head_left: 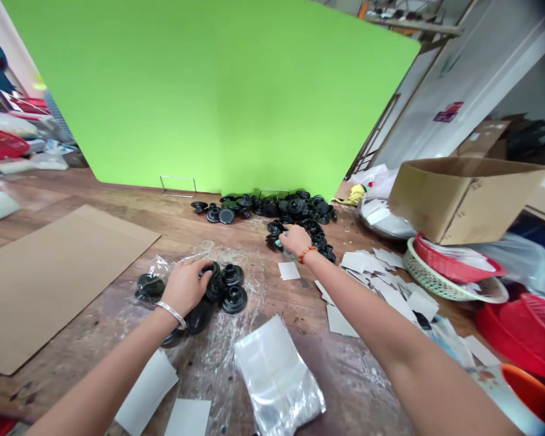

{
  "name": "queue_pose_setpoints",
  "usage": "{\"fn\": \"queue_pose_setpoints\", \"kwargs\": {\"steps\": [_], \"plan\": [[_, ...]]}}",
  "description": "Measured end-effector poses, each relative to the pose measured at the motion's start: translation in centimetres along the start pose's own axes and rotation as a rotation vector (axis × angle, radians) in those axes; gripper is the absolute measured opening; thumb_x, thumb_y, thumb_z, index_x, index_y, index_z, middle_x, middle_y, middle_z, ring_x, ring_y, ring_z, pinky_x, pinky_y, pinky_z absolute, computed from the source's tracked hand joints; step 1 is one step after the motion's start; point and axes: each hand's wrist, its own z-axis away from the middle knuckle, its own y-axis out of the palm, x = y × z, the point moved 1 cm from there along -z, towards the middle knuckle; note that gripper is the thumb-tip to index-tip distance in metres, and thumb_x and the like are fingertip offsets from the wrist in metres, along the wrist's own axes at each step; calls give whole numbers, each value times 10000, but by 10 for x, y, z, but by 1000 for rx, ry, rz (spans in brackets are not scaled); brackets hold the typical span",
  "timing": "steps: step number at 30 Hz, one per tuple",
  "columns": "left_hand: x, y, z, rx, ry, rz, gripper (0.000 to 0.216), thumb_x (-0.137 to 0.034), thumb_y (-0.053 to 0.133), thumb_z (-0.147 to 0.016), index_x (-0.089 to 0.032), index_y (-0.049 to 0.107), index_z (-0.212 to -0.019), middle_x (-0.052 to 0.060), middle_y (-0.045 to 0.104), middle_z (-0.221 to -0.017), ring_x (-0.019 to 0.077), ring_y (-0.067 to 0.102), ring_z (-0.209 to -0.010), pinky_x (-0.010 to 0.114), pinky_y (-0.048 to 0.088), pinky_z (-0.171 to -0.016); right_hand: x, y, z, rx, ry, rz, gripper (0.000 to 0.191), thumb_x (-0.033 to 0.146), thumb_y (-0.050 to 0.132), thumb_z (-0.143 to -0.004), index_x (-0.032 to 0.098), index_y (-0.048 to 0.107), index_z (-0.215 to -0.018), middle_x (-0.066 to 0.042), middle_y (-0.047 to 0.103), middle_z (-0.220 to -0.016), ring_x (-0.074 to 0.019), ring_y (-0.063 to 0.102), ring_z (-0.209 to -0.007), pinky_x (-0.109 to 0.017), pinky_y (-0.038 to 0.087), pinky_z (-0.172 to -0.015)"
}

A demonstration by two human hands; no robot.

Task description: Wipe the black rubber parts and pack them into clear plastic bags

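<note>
My left hand [188, 284], with a pale bracelet, has its fingers curled over a black round knob-like part [213, 270]. More of these parts stand right beside it, among them a flanged one [234, 298], and a clear plastic wrap [158, 266] lies left of the hand. Further off, my right hand [296, 240], wearing an orange bead bracelet, reaches into a heap of the same black parts [320, 237]. Its fingers are bent in against the heap, and a bit of pale green shows at the fingertips. What they grip is hidden.
Clear plastic bags [277, 369] lie in front. White cards [393, 297] are scattered at right beside a pale green basket [445, 281] and cardboard box [436, 200]. A cardboard sheet [59, 278] lies left. A green panel [218, 97] stands behind more black parts [295, 206].
</note>
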Motion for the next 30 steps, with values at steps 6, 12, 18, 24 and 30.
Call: {"fn": "queue_pose_setpoints", "kwargs": {"steps": [6, 12, 18, 24, 30], "plan": [[-35, 7, 6, -24, 47, 150, 256, -273, 517, -818, -178, 683, -988, 111, 666, -1028, 305, 544, -1054, 444, 361, -996, 25, 17, -44, 145, -44, 62, 341, 349, 530, -920, 147, 561, -1193, -113, 588, -1198, -243, 573, -1079, -434, 462, -911], [-74, 47, 6, 113, -87, 676, 191, -202, 623, -770, -161, 671, -950, 89, 686, -959, 220, 629, -867, 372, 497, -857, 20, 12, -46, 286, -49, 23, 267, 321, 573, -907, 142, 589, -1104, -66, 608, -1102, -197, 613, -942, -385, 528, -803], [-96, 83, 4, 182, -270, 1020, 576, -257, 718, -738, -163, 479, -1253, 159, 568, -1237, 201, 641, -923, 291, 548, -727, -1, -20, 34, 172, -123, -177, 143, 238, 645, -796, 141, 643, -901, -42, 689, -867, -168, 647, -816, -254, 514, -722], [-119, 82, 37, 463, -272, 1290, 503, -428, 715, -721, -134, 567, -1102, 108, 655, -1003, 200, 656, -802, 356, 563, -716, -18, -54, 129, 311, -208, -629, 321, 262, 662, -741, 185, 652, -1052, -44, 695, -993, -168, 651, -872, -267, 520, -777], [-125, 77, 66, 577, -251, 1285, 544, -327, 810, -587, -143, 616, -1060, 38, 655, -883, 167, 611, -741, 247, 511, -587, -34, -60, 169, 404, -173, -746, 244, 279, 674, -731, 176, 698, -951, -45, 707, -948, -204, 651, -867, -303, 515, -787]]}}
